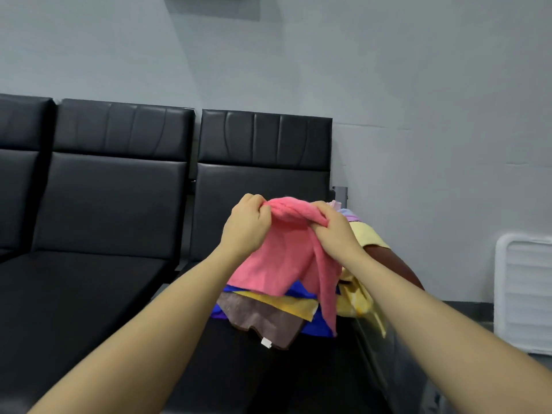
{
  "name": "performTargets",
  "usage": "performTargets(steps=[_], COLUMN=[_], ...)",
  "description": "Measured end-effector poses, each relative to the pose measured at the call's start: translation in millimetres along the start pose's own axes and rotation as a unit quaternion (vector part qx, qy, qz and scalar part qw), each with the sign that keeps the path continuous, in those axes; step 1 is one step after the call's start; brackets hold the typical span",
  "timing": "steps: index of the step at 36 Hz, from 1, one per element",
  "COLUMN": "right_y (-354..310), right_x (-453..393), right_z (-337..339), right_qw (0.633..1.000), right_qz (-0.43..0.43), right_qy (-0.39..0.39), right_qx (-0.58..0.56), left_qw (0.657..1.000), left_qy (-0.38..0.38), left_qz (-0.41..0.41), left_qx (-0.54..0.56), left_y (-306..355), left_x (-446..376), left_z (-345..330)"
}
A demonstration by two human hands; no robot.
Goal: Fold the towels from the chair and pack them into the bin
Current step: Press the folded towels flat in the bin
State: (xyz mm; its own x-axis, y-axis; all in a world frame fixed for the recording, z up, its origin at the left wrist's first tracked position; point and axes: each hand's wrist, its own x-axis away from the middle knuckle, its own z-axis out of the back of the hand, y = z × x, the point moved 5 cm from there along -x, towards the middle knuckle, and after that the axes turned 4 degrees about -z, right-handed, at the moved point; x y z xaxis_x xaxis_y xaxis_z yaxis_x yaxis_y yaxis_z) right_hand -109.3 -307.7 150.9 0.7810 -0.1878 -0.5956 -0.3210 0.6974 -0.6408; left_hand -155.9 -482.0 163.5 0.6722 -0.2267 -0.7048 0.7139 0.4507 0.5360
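Note:
A pink towel [286, 258] hangs in the air over a heap of towels on the black chair [263, 186]. My left hand [248, 227] grips its top edge on the left, and my right hand [336, 231] grips the bunched edge on the right. Under it lie a brown towel [263, 322], a mustard yellow towel [286, 303], a blue towel [316, 324] and a pale yellow towel [366, 234]. A dark reddish-brown towel [391, 264] sits at the heap's right side. No bin can be made out for certain.
Two more black seats [98, 219] stand in a row to the left. A grey wall rises behind. A white ribbed plastic object [522, 291] leans at the right edge. A metal armrest post [340, 194] stands by the chair's right side.

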Motion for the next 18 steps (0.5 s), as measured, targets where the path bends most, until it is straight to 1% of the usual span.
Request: performTargets(steps=[4, 7, 9, 11, 12, 14, 16, 18], right_y=[-0.6, 1.8, 3.4, 11.3, 15.5, 25.2, 32.1, 39.0], right_x=[27.4, 53.6, 67.9, 82.2, 86.9, 99.1, 107.0, 108.4], right_z=[-14.2, -31.2, -43.7, -61.4, -66.6, -82.4, -94.0, -102.1], right_qw=[0.994, 0.983, 0.975, 0.96, 0.952, 0.941, 0.935, 0.937], right_qz=[-0.019, -0.015, -0.003, -0.002, -0.007, -0.035, -0.077, -0.101], right_qy=[-0.072, -0.121, -0.162, -0.221, -0.246, -0.297, -0.317, -0.296], right_qx=[0.082, 0.135, 0.151, 0.173, 0.183, 0.16, 0.139, 0.156], left_qw=[0.998, 0.993, 0.988, 0.979, 0.975, 0.966, 0.959, 0.951], left_qy=[0.009, -0.029, -0.057, -0.078, -0.083, -0.084, -0.086, -0.094], left_qz=[0.068, 0.109, 0.13, 0.163, 0.18, 0.222, 0.256, 0.276], left_qx=[-0.016, -0.042, -0.068, -0.097, -0.104, -0.098, -0.09, -0.101], left_y=[-5.5, -21.5, -33.3, -46.0, -50.8, -63.8, -76.8, -91.8], left_x=[25.6, 53.3, 68.2, 85.8, 91.8, 107.0, 119.1, 130.1], left_z=[-0.9, -8.2, -11.8, -11.6, -11.6, -9.3, -8.0, -9.3])
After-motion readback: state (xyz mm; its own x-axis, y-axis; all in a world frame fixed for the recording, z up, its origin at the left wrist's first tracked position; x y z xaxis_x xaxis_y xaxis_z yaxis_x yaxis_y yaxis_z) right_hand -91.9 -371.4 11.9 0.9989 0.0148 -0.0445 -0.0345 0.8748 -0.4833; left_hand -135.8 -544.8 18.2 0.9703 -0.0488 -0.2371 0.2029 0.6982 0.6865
